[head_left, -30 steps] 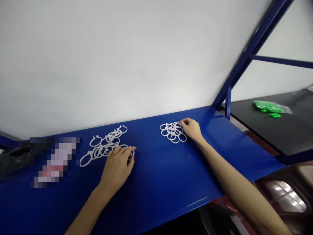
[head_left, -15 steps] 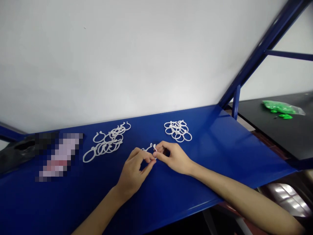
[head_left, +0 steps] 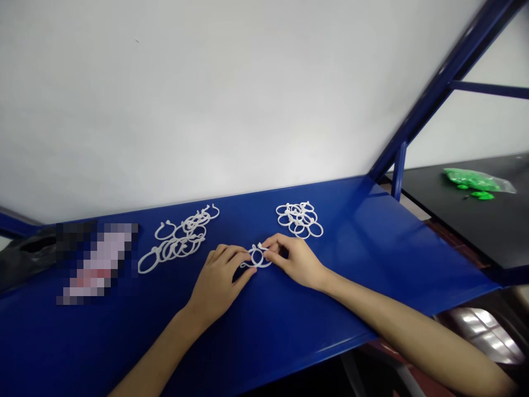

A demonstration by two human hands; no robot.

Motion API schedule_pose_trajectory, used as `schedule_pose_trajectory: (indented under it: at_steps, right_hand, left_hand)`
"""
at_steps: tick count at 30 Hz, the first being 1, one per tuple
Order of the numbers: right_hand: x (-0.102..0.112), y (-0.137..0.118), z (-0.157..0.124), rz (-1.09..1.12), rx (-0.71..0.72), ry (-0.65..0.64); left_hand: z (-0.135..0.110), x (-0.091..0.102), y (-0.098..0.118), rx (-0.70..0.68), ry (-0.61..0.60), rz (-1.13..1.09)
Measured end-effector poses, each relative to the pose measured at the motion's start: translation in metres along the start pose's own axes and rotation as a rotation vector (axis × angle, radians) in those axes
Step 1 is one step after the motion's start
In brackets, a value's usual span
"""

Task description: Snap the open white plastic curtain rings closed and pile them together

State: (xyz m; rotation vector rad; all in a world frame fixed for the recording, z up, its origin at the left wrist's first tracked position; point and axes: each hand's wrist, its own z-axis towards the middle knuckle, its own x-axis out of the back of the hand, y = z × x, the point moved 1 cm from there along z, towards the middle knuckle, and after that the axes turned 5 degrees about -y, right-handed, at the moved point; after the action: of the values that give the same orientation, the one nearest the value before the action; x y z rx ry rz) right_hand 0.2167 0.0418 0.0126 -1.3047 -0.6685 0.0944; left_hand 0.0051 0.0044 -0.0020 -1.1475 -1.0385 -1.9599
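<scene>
The white plastic ring (head_left: 256, 257), thin and with a gap at its top, was held just above the middle of the blue metal surface (head_left: 372, 248), pinched between both hands. The step looked to be pressing its two free ends together into a closed loop. Doing that well probably called for one hand to steady the body of the ring while the other guided the loose end squarely into its mate, pressing lightly so the thin plastic did not twist or spring away. The left hand (head_left: 219, 281) was closed on the ring's nine o'clock side, fingers curled. The right hand (head_left: 297, 262) gripped the three o'clock end between thumb and forefinger. At ten o'clock from the ring lay a loose heap of open white rings (head_left: 182, 240), and at one o'clock a tight cluster of closed white rings (head_left: 300, 219), both untouched. Well off at two o'clock, a green plastic bag (head_left: 475, 179) lay on a black surface (head_left: 475, 226).
</scene>
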Motion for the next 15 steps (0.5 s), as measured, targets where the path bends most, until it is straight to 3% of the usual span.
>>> schedule_pose_trajectory:
  at_steps: [7, 15]
  right_hand:
    - [0.0048, 0.0035, 0.0005, -0.225, 0.126, -0.005]
    - [0.0087, 0.0018, 0.0001, -0.260, 0.217, -0.022]
  left_hand:
    - [0.0013, 0.0009, -0.0037, 0.057, 0.039, 0.073]
    - [0.0014, 0.0042, -0.0005, 0.018, 0.126, 0.100]
